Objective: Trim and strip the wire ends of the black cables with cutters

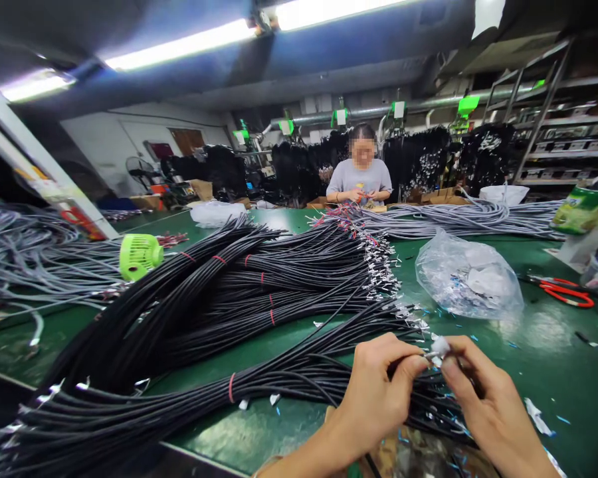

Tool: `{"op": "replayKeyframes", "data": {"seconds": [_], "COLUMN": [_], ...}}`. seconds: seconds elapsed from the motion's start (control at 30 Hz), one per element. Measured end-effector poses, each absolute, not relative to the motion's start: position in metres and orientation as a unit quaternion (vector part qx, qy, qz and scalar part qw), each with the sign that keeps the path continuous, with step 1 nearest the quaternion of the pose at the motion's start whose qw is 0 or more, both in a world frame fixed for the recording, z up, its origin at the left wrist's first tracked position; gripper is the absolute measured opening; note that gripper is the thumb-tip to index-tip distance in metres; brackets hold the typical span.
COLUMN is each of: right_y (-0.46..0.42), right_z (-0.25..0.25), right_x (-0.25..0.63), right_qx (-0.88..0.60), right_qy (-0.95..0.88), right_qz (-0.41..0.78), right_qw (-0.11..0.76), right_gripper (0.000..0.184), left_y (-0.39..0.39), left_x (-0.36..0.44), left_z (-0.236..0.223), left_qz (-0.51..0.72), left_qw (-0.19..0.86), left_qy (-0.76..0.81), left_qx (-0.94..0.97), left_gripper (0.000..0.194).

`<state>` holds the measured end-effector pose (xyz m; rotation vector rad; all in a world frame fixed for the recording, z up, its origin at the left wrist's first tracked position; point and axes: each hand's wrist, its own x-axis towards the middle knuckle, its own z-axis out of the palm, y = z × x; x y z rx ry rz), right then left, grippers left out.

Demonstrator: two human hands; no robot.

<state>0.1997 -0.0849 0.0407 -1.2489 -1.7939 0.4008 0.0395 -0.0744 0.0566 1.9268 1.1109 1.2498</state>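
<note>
My left hand (379,382) pinches the end of a black cable between thumb and fingers. Close beside it, my right hand (488,392) is closed on a small white tuft (439,346) at that cable's stripped end; whether it is paper or filler, I cannot tell. Under and around both hands lie the ends of a bundle of black cables (189,405), tied with a red band (232,388). Further bundles of black cables (239,285) lie behind, their white stripped ends (379,265) pointing right.
A clear plastic bag (468,275) with scraps lies on the green table (543,345), near red-handled scissors (568,292). A green fan (140,256) stands at left among grey cables (74,265). Across the table a person (359,176) works with both hands. Blue and white scraps are scattered at right.
</note>
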Motion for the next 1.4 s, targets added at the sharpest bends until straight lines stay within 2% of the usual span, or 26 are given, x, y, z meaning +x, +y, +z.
{"op": "replayKeyframes", "data": {"seconds": [0.13,0.3,0.6,0.7,0.83,1.13,1.2,1.3,1.4], "right_y": [-0.083,-0.082,-0.082,-0.083,-0.086,-0.086,-0.086,-0.089,-0.094], "right_z": [0.035,0.03,0.033,0.033,0.035,0.046,0.046,0.046,0.044], "right_x": [0.205,0.208,0.212,0.212,0.211,0.215,0.217,0.218,0.217], "right_qx": [-0.497,-0.468,-0.446,-0.452,-0.467,-0.439,-0.453,-0.436,-0.383], "right_qy": [-0.737,-0.77,-0.787,-0.781,-0.769,-0.801,-0.784,-0.776,-0.803], "right_qz": [0.084,-0.01,-0.04,-0.05,-0.037,0.024,-0.002,-0.015,-0.026], "right_qw": [0.449,0.433,0.423,0.428,0.436,0.406,0.425,0.457,0.456], "right_gripper": [0.028,0.026,0.025,0.025,0.024,0.023,0.023,0.026,0.022], "left_y": [-0.072,-0.073,-0.073,-0.073,-0.073,-0.072,-0.074,-0.079,-0.082], "left_x": [0.037,0.036,0.038,0.039,0.04,0.026,0.023,0.02,0.019], "left_z": [0.052,0.047,0.048,0.048,0.047,0.062,0.066,0.07,0.071], "left_qz": [0.5,0.504,0.514,0.523,0.535,0.446,0.445,0.452,0.432], "left_qw": [0.322,0.339,0.302,0.279,0.312,0.43,0.396,0.273,0.169], "left_qy": [0.418,0.408,0.403,0.402,0.406,0.339,0.342,0.352,0.349], "left_qx": [0.687,0.681,0.695,0.697,0.672,0.708,0.727,0.773,0.814], "left_gripper": [0.029,0.028,0.021,0.014,0.006,0.046,0.045,0.035,0.024]}}
